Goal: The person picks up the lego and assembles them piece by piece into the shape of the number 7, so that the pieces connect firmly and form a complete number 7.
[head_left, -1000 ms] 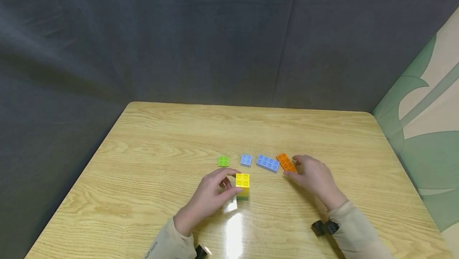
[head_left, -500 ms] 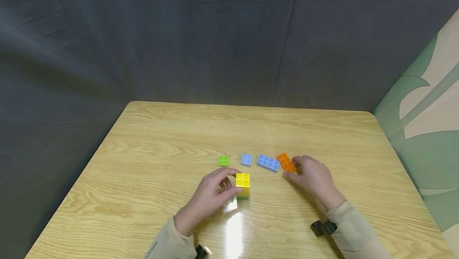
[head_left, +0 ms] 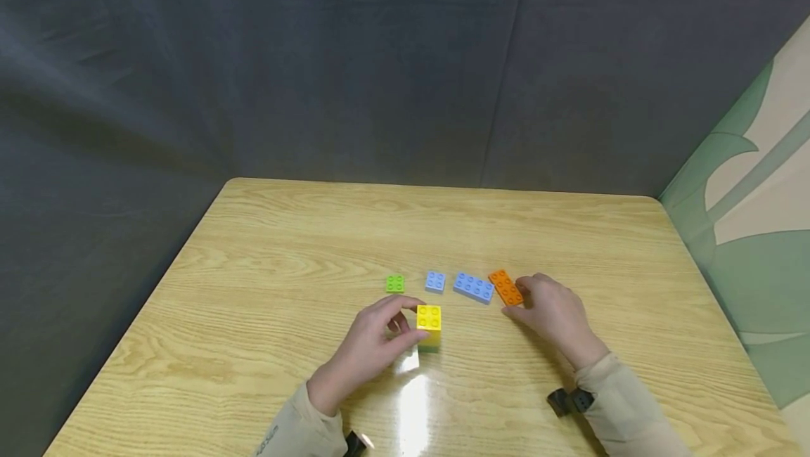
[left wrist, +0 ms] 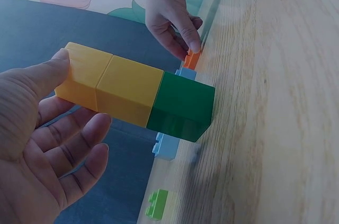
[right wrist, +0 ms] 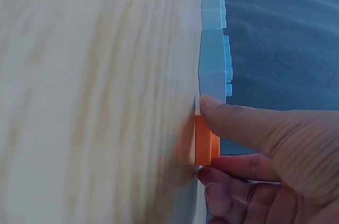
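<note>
My left hand (head_left: 370, 337) pinches the top of a small tower between thumb and fingers. Two yellow blocks (left wrist: 130, 87) and a green block (left wrist: 181, 106) at the bottom make up this tower, which stands upright in the head view. Farther right, an orange flat eight-stud brick (head_left: 505, 287) lies on the table. My right hand (head_left: 557, 316) has its thumb at one end of this orange brick and a finger at the other, as the right wrist view shows, pinching it. The end of a long light-blue brick (head_left: 473, 287) sits right beside the orange one.
A small light-blue brick (head_left: 434, 282) and a small lime-green brick (head_left: 395, 284) stand left of the long blue one, roughly in a row. Beneath everything is a wooden table (head_left: 285, 246). Dark cloth (head_left: 380, 70) hangs behind it, and a patterned panel (head_left: 759, 232) borders the right side.
</note>
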`<state>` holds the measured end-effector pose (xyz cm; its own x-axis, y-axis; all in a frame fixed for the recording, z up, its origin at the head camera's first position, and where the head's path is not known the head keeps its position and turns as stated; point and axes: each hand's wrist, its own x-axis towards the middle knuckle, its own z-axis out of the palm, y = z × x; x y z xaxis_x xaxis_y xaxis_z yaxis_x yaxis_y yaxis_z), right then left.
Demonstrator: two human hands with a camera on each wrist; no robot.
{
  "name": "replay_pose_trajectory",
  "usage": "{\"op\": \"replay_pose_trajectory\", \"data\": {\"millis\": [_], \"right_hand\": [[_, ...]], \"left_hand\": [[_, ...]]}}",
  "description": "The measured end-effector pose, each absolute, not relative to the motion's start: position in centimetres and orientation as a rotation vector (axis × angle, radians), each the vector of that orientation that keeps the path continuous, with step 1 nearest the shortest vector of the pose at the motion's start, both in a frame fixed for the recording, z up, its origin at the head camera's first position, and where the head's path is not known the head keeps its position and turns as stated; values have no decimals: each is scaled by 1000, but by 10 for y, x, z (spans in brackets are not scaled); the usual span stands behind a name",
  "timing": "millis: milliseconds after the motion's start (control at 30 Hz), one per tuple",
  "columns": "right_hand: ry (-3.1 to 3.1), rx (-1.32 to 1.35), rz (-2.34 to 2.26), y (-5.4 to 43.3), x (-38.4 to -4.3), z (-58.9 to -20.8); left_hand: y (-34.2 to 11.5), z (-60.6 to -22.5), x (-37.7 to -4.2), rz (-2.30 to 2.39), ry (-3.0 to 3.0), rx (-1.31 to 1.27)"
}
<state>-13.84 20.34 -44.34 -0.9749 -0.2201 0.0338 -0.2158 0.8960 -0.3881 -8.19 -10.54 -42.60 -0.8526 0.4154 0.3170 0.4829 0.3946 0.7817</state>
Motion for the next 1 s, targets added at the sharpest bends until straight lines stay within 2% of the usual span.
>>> {"op": "replay_pose_trajectory", "data": {"millis": [1000], "right_hand": [[3073, -295, -631, 205, -142, -447]], "left_hand": [[-104, -425, -83, -1453, -2579, -825]]}}
